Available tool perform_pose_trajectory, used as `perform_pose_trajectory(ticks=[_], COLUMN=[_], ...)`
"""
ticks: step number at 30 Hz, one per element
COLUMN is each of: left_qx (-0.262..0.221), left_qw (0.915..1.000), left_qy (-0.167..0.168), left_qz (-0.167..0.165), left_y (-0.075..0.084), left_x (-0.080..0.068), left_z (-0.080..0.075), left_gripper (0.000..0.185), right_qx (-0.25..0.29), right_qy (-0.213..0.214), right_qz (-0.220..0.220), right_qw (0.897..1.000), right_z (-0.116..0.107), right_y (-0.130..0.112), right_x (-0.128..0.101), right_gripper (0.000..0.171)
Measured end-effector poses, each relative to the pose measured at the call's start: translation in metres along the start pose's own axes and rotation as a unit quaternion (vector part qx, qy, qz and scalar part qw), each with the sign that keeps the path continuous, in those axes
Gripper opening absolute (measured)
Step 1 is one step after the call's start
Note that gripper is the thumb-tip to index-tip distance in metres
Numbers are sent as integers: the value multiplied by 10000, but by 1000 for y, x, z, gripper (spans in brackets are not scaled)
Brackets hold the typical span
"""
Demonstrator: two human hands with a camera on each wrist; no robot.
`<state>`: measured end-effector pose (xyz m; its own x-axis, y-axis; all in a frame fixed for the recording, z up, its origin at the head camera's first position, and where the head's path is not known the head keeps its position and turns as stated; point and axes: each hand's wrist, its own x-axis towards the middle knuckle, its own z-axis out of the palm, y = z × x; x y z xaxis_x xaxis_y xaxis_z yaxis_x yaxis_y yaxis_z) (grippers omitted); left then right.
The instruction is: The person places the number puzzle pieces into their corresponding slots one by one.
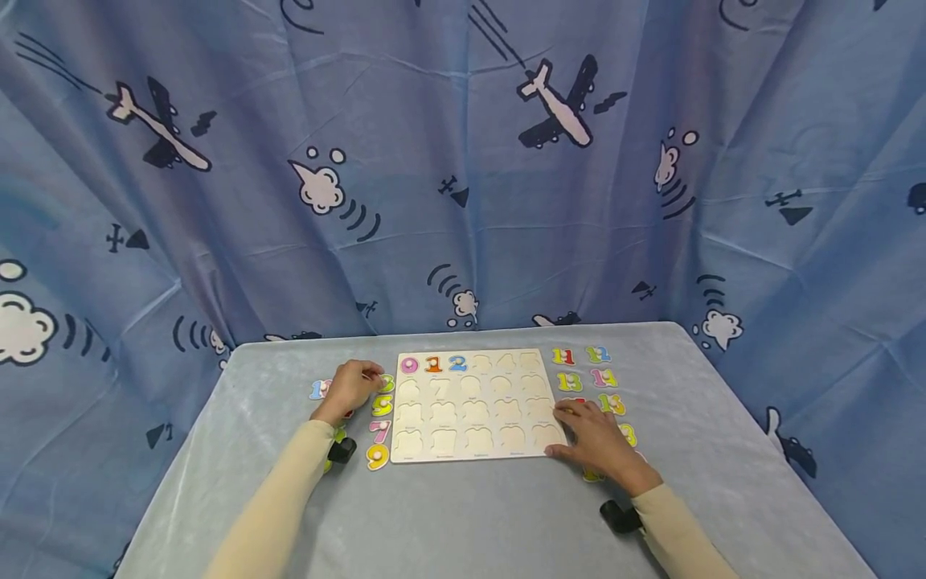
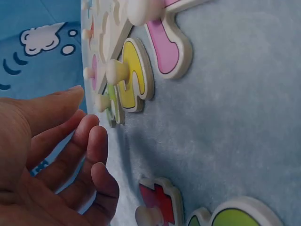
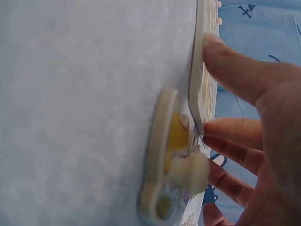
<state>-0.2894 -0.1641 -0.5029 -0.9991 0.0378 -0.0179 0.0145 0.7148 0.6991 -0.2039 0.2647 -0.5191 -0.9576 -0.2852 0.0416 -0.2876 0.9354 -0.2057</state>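
Note:
A pale wooden number board lies on the table with a pink 0, an orange 1 and a blue 2 in its top row. My left hand reaches to the green 3 left of the board. In the left wrist view its thumb and fingertips stand apart, close to the knob of the green piece, with nothing between them. My right hand rests at the board's lower right corner, thumb on the near edge and fingers along the right side.
Left of the board lie a yellow 5, a pink 7 and a yellow 9. More number pieces, including an 11 and a 12, lie to its right, some beneath my right hand. A blue curtain hangs behind.

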Motion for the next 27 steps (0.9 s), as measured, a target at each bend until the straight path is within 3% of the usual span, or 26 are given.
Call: perform_pose_trajectory(ticks=[7,19,27], left_qx=[-100,-274,-333], left_qw=[9991,9991,9974], left_qy=[-124,234,587], left_qz=[-389,-232,-235], left_y=[-3,-7,5], left_x=[2,3,4], left_z=[4,11,7], left_gripper=[19,9,11], right_qx=[-6,1,51], right_qy=[-54,-48,-59], right_qz=[-4,27,3], right_qw=[10000,10000,10000], right_z=[2,2,-1], right_y=[-1,-1,0], right_x=[0,0,0], right_gripper=[76,76,78])
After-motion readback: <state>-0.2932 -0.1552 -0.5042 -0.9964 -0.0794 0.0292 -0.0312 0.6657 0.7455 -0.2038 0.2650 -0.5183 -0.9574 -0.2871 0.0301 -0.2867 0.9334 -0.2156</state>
